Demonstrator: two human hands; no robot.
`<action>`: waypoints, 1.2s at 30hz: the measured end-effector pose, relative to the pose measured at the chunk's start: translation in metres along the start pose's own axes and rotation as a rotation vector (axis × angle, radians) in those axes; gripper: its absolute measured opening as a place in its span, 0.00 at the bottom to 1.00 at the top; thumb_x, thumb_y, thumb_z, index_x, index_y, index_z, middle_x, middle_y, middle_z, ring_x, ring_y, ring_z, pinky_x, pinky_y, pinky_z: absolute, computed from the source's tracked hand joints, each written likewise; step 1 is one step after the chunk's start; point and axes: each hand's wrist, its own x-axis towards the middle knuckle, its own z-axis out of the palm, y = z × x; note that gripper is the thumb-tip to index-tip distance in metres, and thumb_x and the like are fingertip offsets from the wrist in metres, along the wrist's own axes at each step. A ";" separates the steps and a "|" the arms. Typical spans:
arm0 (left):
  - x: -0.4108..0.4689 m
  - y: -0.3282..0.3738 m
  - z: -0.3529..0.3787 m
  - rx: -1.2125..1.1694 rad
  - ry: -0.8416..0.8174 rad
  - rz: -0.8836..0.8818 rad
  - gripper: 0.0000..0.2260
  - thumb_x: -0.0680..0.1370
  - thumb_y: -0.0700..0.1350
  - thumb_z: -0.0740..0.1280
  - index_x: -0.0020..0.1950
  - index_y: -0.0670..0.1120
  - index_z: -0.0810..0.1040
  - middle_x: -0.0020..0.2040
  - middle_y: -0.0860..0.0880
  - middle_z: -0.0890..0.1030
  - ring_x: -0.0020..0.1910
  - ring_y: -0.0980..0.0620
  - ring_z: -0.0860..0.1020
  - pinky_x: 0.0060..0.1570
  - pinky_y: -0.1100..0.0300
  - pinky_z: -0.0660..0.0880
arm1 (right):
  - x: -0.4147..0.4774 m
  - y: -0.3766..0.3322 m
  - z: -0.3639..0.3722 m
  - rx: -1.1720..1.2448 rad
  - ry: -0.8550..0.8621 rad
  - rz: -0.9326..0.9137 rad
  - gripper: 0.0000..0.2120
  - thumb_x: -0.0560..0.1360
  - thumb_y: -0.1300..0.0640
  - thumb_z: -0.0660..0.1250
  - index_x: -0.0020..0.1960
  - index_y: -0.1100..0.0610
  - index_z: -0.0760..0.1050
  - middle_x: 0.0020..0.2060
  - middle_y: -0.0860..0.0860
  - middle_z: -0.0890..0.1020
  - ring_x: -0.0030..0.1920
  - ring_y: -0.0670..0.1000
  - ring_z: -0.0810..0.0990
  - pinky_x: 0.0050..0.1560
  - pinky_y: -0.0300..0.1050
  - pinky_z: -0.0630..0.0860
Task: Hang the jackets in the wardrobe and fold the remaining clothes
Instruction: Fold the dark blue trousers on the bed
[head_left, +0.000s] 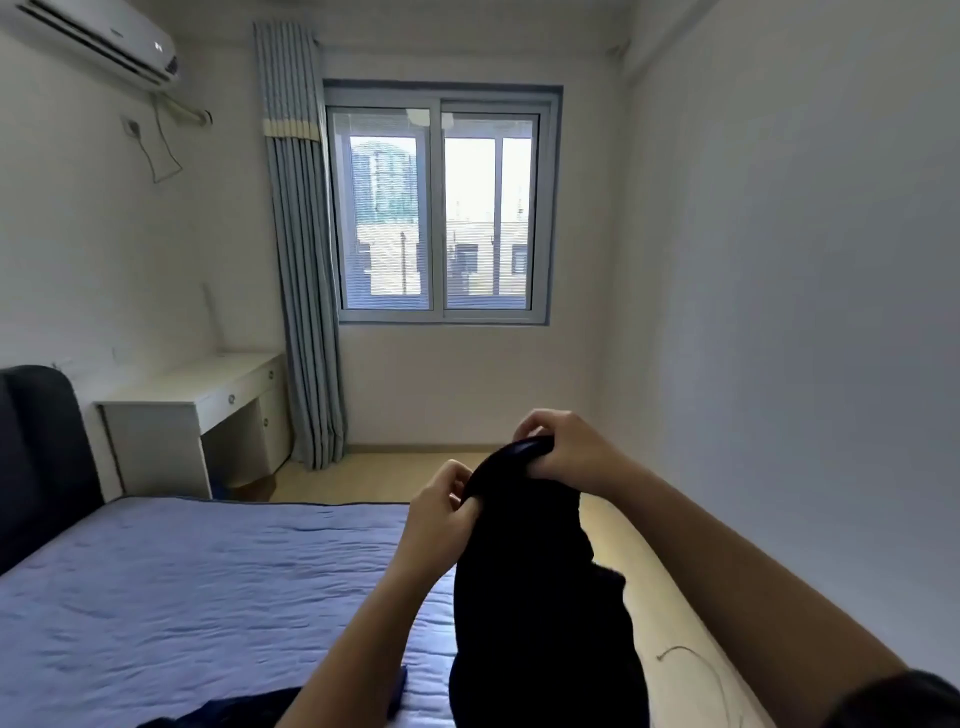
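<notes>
Blue quilted bedcover lies lightly creased at left, with a dark navy garment heaped at its near edge, apparently unfolded. The left hand pinches the thick rolled rim of a soft black fabric garment held up over the bed's right side. The right hand pinches the same rim. By the look of it, this piece is neither hung nor folded yet; no wardrobe shows.

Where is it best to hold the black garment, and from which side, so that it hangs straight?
Grip the black garment by its thick top edge, coming from above, one hand near each end, as the left hand and right hand pinch it now. The cloth hangs down freely from that edge, so it would likely stay straight.
</notes>
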 end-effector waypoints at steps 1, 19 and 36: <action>-0.002 -0.003 0.000 -0.013 0.034 0.001 0.04 0.76 0.39 0.67 0.42 0.46 0.74 0.32 0.52 0.75 0.28 0.56 0.70 0.30 0.63 0.66 | -0.007 0.010 0.002 0.046 -0.027 0.026 0.13 0.64 0.61 0.77 0.46 0.54 0.79 0.41 0.51 0.83 0.40 0.45 0.78 0.47 0.43 0.76; -0.047 -0.026 0.002 -0.058 -0.305 -0.195 0.23 0.64 0.56 0.68 0.57 0.54 0.74 0.51 0.52 0.81 0.52 0.56 0.79 0.53 0.55 0.77 | -0.045 0.048 0.076 0.430 0.060 -0.021 0.05 0.73 0.63 0.67 0.44 0.55 0.75 0.37 0.47 0.79 0.35 0.45 0.78 0.37 0.36 0.73; -0.057 -0.033 -0.003 0.007 0.141 -0.181 0.14 0.77 0.35 0.60 0.41 0.50 0.79 0.37 0.54 0.82 0.38 0.58 0.78 0.39 0.63 0.72 | -0.072 0.104 0.111 0.133 -0.309 0.055 0.05 0.65 0.46 0.70 0.39 0.43 0.74 0.34 0.39 0.76 0.36 0.38 0.74 0.38 0.35 0.68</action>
